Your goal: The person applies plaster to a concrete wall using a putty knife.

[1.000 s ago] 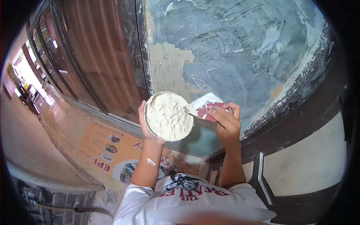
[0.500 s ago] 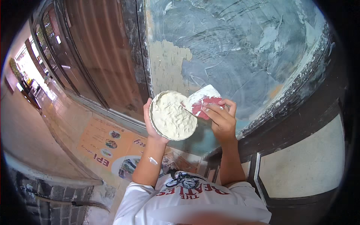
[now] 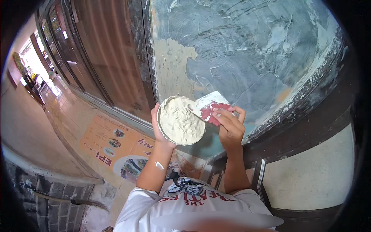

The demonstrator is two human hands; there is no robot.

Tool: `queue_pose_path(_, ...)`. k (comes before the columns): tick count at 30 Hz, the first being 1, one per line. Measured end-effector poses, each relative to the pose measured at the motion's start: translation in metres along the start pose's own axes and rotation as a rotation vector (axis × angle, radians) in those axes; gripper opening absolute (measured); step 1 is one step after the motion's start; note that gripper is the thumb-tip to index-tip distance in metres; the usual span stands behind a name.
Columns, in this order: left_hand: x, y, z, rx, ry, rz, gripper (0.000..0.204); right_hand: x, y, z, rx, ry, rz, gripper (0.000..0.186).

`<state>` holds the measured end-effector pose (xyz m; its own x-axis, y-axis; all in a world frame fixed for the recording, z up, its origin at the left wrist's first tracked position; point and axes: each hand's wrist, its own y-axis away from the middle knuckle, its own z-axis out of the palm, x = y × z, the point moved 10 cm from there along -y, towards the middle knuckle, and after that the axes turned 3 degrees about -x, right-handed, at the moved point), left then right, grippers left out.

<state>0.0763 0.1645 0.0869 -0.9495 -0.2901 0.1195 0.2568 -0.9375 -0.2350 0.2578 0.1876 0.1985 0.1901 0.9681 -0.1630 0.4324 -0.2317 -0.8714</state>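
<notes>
My left hand [image 3: 159, 133] is wrapped round the left side of a round tub [image 3: 165, 138] filled with cream-coloured putty [image 3: 181, 120]. Peaks and ridges cover the putty's surface. Between the fingers and thumb of my right hand [image 3: 230, 125] is a red putty scraper [image 3: 210, 112]. White putty coats much of its flat blade, and one corner meets the putty at the tub's right side. Beyond both hands stands a grey-blue wall [image 3: 239, 54] with smeared, streaked filler. A beige patch [image 3: 174, 69] with a ragged edge shows on its left part.
A brown curtain [image 3: 106, 50] hangs behind glass in a dark frame on the left. An orange printed banner [image 3: 104, 135] lies on the floor. At right is a dark-framed pale panel [image 3: 309, 170]; grey blockwork [image 3: 58, 205] stands lower left.
The view has shifted slightly. The tub and scraper appear a little to the right and lower. Both hands keep their holds, and the scraper still touches the putty's edge.
</notes>
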Motion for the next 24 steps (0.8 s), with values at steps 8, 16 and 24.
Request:
queue_pose_path(8,-0.005,-0.002,-0.010,0.022,-0.048,-0.006,0.075,0.047,0.016,-0.008,0.149,-0.123,0.244,0.022)
queue_pose_path(16,0.013,-0.008,-0.052,-0.023,0.012,-0.001,0.078,0.094,0.035,0.025,0.239,-0.171,0.502,0.015)
queue_pose_path(24,0.056,-0.023,-0.084,-0.050,0.089,-0.029,0.080,0.114,-0.048,0.026,0.256,0.142,0.480,0.022)
